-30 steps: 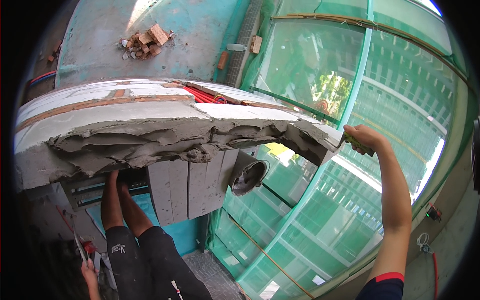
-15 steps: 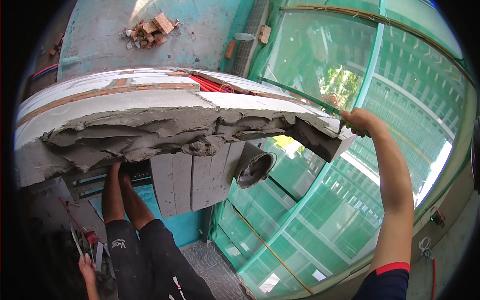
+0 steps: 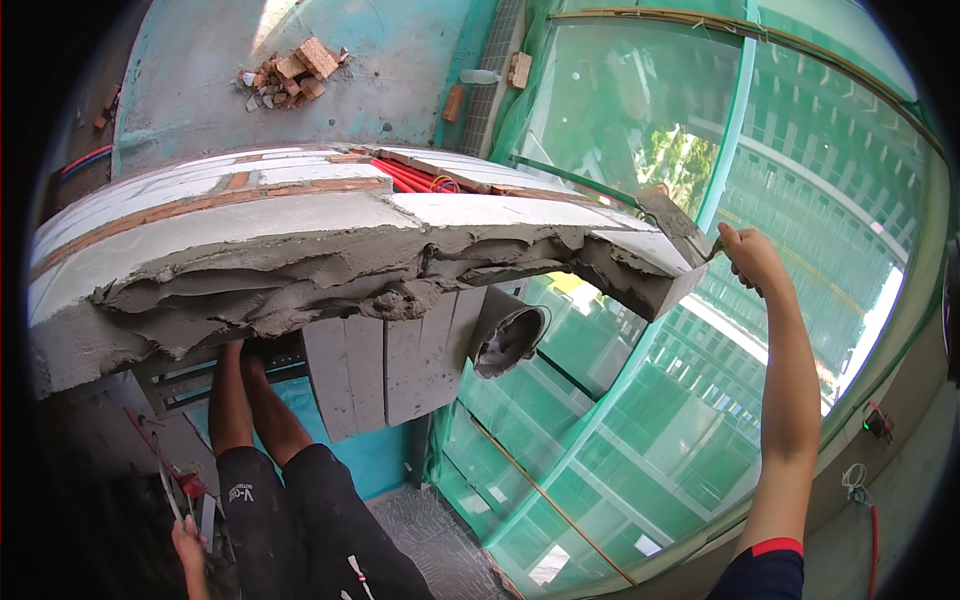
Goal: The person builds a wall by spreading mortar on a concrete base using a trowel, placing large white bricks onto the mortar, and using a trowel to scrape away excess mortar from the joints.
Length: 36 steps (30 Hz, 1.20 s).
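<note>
My right hand grips the handle of a trowel at the right end of the wall. Its flat grey blade is tilted against or just beyond the wall's end corner; contact is hard to tell. Wet grey mortar lies thick and uneven along the near edge of the wall top, running to that end. Low on the left, my left hand is closed around a long, thin greyish tool, whose kind I cannot make out.
Red conduits rise from the wall. A mortar-smeared bucket stands by grey boards below. Green netting covers the right side. Broken bricks are heaped on the floor beyond. My legs are on the near side.
The trowel has turned from edge-on to showing its flat face at the wall's end. My right hand has shifted slightly right, while my left still grips its tool.
</note>
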{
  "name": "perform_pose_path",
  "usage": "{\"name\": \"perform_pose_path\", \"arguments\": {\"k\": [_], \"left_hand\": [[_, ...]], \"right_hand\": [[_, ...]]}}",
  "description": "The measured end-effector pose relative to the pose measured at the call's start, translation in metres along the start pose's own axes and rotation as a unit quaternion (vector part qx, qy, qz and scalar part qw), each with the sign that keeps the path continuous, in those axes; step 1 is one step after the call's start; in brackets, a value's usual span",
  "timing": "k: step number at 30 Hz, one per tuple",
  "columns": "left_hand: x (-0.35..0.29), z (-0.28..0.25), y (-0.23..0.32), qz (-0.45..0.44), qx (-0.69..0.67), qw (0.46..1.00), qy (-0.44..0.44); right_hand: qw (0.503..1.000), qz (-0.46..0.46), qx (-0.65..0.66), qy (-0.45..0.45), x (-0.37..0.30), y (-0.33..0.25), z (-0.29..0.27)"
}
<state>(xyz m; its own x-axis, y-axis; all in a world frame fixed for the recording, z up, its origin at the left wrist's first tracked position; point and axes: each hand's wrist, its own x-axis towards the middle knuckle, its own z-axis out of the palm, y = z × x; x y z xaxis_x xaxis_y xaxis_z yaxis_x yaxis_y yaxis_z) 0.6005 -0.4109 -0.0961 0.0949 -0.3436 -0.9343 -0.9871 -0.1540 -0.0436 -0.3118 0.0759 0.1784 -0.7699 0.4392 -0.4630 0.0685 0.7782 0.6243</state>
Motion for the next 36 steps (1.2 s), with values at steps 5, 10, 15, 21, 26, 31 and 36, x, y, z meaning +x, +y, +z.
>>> {"name": "perform_pose_path", "arguments": {"k": [5, 10, 15, 21, 26, 31, 36], "left_hand": [[-0.008, -0.003, 0.038, 0.051, 0.015, 0.998, -0.027], [-0.007, -0.006, 0.088, 0.102, 0.128, 0.986, -0.026], [-0.025, 0.000, 0.171, 0.180, 0.277, 0.944, -0.024], [-0.035, -0.004, 0.222, 0.253, 0.393, 0.884, -0.006], [-0.083, 0.036, 0.293, 0.220, 0.416, 0.882, -0.024], [-0.103, 0.087, 0.328, 0.193, 0.395, 0.895, -0.070], [-0.126, 0.177, 0.337, 0.106, 0.254, 0.929, -0.245]], "right_hand": [[0.929, 0.036, 0.364, -0.055, -0.052, 0.108, 0.043], [0.708, 0.167, 0.611, -0.312, -0.163, 0.242, 0.164], [0.692, 0.206, 0.531, -0.443, -0.221, 0.239, 0.269], [0.718, 0.208, 0.550, -0.372, -0.213, 0.233, 0.370], [0.783, 0.239, 0.507, -0.270, -0.157, 0.250, 0.465], [0.892, 0.194, 0.402, 0.074, -0.156, 0.201, 0.567], [0.635, -0.067, 0.716, -0.282, -0.313, -0.028, 0.552]]}}
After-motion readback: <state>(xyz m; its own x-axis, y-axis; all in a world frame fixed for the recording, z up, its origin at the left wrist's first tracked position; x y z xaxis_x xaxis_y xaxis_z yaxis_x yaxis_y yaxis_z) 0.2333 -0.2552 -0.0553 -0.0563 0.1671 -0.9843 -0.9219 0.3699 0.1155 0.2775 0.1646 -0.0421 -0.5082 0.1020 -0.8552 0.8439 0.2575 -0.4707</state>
